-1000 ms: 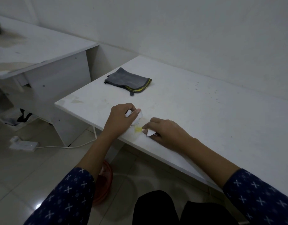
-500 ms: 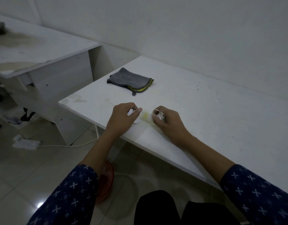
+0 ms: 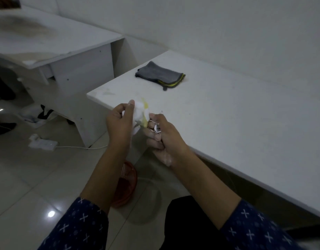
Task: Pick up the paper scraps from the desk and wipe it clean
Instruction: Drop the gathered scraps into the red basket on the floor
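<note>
My left hand (image 3: 119,123) is raised off the white desk (image 3: 236,114) near its front left edge and holds a bunch of white and yellow paper scraps (image 3: 141,112). Right beside it, my right hand (image 3: 162,136) is closed around a few small white scraps (image 3: 156,129); its fingertips touch the bunch in the left hand. A folded grey cloth (image 3: 160,76) with a yellow edge lies further back on the desk, apart from both hands. The desk surface shows faint stains and specks.
A red plastic basket (image 3: 126,184) stands on the tiled floor under my arms, partly hidden by my left forearm. A second white desk (image 3: 65,44) is at the left. A white power strip (image 3: 43,143) with its cable lies on the floor.
Both hands have lifted off the desk surface with the scraps and come together in front of the desk edge. The yellow scrap that lay between them is now in my left hand.
</note>
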A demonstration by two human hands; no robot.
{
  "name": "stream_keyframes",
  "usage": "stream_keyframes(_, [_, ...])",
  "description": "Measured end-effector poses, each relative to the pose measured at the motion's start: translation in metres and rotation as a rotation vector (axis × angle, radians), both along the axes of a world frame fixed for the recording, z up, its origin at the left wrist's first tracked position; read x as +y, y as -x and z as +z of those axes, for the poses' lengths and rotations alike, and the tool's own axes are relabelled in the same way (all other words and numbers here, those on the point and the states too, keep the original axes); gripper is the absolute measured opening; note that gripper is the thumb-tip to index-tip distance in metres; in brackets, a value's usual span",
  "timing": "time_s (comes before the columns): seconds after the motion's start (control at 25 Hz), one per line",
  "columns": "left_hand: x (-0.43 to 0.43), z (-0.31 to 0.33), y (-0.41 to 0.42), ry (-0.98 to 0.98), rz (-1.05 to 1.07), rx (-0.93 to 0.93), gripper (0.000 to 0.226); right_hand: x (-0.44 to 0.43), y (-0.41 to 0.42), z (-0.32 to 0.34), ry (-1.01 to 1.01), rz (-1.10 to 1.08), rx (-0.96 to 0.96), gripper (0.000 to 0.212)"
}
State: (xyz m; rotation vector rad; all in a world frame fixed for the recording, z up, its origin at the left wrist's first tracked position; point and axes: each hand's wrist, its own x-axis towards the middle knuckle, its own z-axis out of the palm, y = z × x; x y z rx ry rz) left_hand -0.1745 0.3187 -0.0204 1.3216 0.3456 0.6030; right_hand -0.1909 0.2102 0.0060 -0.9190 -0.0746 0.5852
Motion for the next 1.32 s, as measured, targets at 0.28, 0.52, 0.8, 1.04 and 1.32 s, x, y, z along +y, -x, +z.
stream_keyframes(0.28, [0.066, -0.097, 0.050, 0.128, 0.142, 0.167, 0.029, 0.080, 0.028, -0.121, -0.053, -0.050, 0.274, 0.023])
stream_keyframes(0.52, [0.089, -0.222, 0.044, 0.321, 0.281, 0.470, 0.030, 0.117, 0.027, -0.245, 0.185, -0.089, 0.513, 0.031])
stream_keyframes(0.8, [0.086, -0.294, 0.029, 0.503, 0.387, 0.595, 0.025, 0.132, 0.023, -0.336, 0.262, -0.185, 0.674, 0.011])
stream_keyframes(1.04, [0.096, -0.325, 0.029, 0.488, 0.377, 0.733, 0.024, 0.147, 0.023, -0.370, 0.293, -0.244, 0.800, 0.006])
stream_keyframes(1.32, [0.107, -0.339, 0.009, 0.534, 0.237, 0.803, 0.022, 0.159, 0.000, -0.391, 0.279, -0.234, 0.806, 0.034])
